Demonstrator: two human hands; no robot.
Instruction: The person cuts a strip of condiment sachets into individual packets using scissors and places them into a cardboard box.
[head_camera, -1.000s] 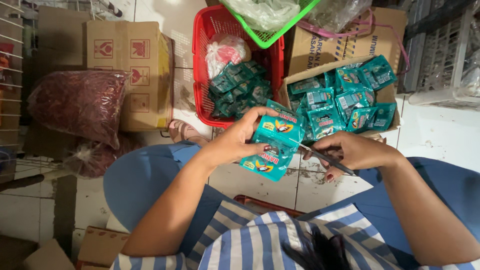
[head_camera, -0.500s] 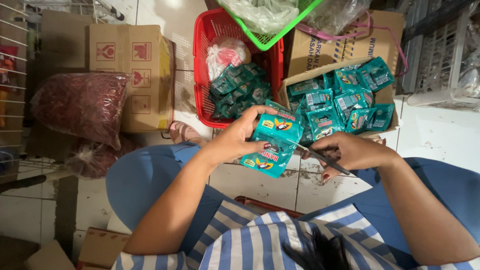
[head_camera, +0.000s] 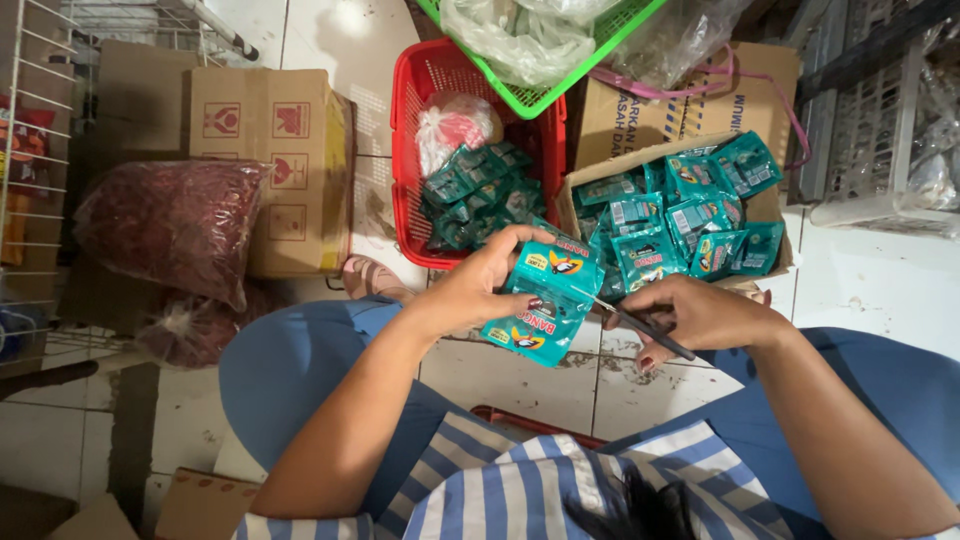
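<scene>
White floor tiles (head_camera: 640, 385), red basket (head_camera: 405, 150), cardboard boxes (head_camera: 290, 170)

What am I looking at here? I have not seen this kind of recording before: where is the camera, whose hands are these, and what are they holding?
There is no machine. One camera sits on a person's head and looks down, so you see their own arms, striped top and blue-clad knees. The left hand holds up a strip of joined teal sachets. The right hand grips a thin dark tool, probably scissors, with its tip at the strip's edge. On the tiled floor ahead stand a red basket and an open cardboard box, both holding more teal sachets. A green basket with clear bags rests above them. To the left lie a bag of dark red goods and a closed carton.
</scene>
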